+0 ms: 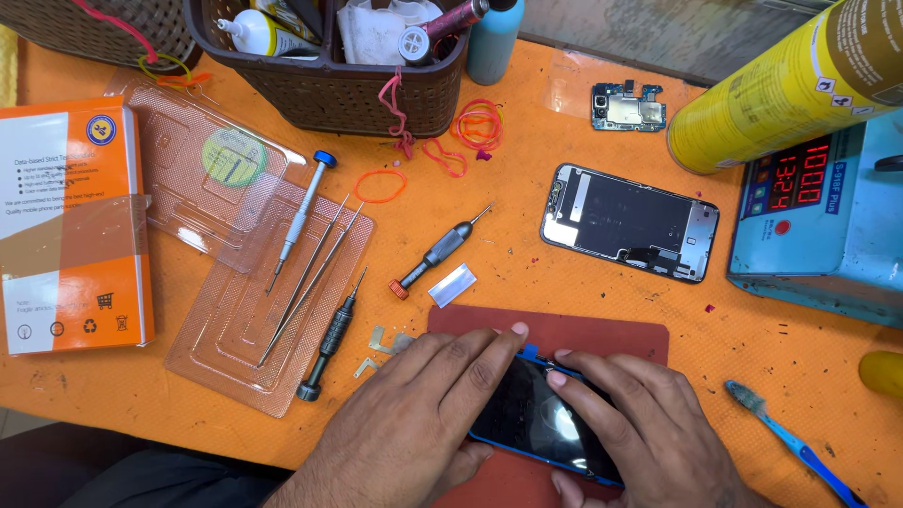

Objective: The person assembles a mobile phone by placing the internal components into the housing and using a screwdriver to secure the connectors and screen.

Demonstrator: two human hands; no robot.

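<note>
Orange bench mat [527, 282] has a blue-edged phone [541, 423] lying on a dark red pad [602, 337], left hand [423, 414] and right hand [630, 423] flat with fingers spread pressing it, opened phone frame [628, 223] well beyond the fingertips.

A glossy black glass phone [541, 419] lies on a matt red rubbery mat [602, 334], the bench [771, 339] is smooth orange, and at ten o'clock clear shiny plastic trays [235, 320] hold metal screwdrivers [301, 221].
</note>
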